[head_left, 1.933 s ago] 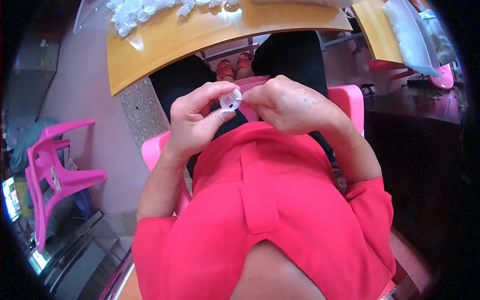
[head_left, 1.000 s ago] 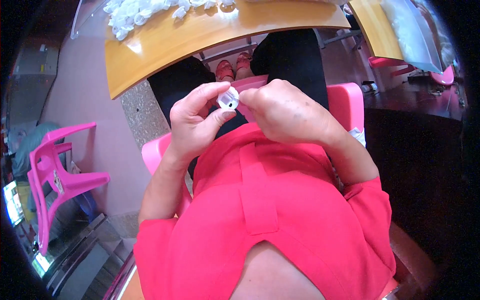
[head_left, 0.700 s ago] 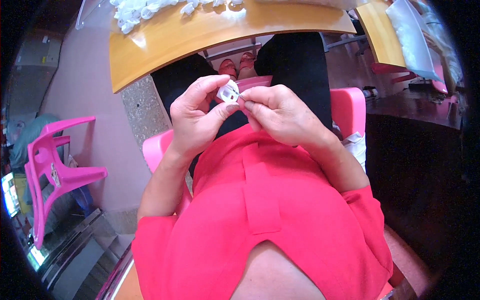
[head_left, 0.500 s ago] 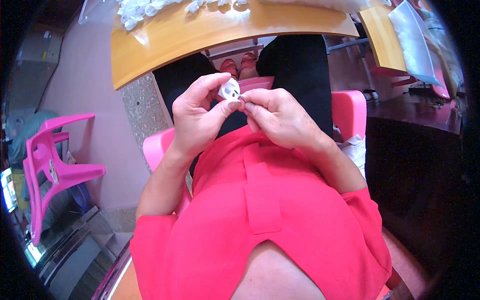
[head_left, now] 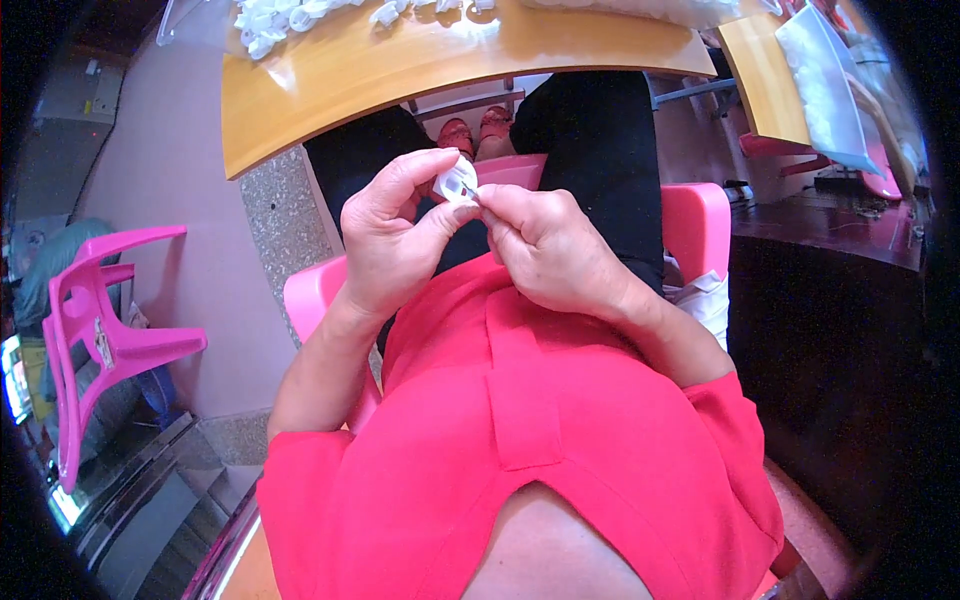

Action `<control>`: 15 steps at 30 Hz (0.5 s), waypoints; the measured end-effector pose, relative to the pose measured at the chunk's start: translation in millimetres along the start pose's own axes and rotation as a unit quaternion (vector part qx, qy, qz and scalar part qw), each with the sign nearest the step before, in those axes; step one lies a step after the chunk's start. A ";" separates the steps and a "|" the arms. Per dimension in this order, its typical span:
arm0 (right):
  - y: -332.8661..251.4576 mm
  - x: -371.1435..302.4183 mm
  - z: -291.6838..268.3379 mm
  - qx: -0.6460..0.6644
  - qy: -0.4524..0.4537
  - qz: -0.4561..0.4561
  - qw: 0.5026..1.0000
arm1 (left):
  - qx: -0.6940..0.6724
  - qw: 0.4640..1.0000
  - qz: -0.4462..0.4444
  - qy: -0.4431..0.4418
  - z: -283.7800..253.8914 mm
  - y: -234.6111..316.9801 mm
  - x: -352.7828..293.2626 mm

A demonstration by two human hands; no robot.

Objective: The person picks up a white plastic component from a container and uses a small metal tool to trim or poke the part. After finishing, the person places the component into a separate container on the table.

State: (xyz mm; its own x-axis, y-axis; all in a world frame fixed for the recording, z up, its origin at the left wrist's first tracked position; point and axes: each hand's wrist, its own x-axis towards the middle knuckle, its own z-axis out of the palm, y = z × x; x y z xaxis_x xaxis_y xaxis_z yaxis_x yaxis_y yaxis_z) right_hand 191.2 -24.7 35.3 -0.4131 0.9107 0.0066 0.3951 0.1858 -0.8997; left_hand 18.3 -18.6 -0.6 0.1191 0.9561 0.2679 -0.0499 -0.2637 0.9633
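Between the thumb and fingers of my left hand (head_left: 395,225) is a small white plastic part (head_left: 455,180), round with a hollow middle. My right hand (head_left: 545,240) is closed in a pinch on a thin metal-looking piece (head_left: 469,190), whose tip reaches into the white part's opening. Most of that piece is hidden by my fingers, and its kind cannot be made out. Both hands meet above my lap, just short of the table edge.
A wooden table (head_left: 420,70) stands in front, with loose white plastic parts (head_left: 290,18) near its far side. At right, a clear bag of white pieces (head_left: 825,100) rests by another tabletop. A pink chair (head_left: 110,330) is at left.
My right hand has turned slightly, its fingers curling tighter around the thin piece. The white part has tilted a little in my left hand.
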 end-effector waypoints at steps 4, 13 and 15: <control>4.4 -0.8 3.2 -0.067 0.008 -0.055 0.996 | 0.003 1.000 0.010 0.009 1.4 0.1 0.0; -11.9 4.2 -18.2 -0.303 -0.136 -0.042 0.942 | 0.182 0.971 0.140 -0.059 -1.2 7.0 6.9; -14.9 7.5 -20.7 -0.335 -0.153 -0.057 0.928 | 0.193 0.969 0.142 -0.060 -1.3 7.5 6.7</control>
State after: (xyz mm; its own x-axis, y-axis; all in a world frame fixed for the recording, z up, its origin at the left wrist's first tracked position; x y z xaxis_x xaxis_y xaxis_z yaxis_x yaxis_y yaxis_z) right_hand 199.2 -13.0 57.8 -0.6574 0.7420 -0.1312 0.7131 0.5564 -0.4264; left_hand 17.5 -13.9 8.4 0.2706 0.8225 0.5003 0.2738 -0.5640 0.7791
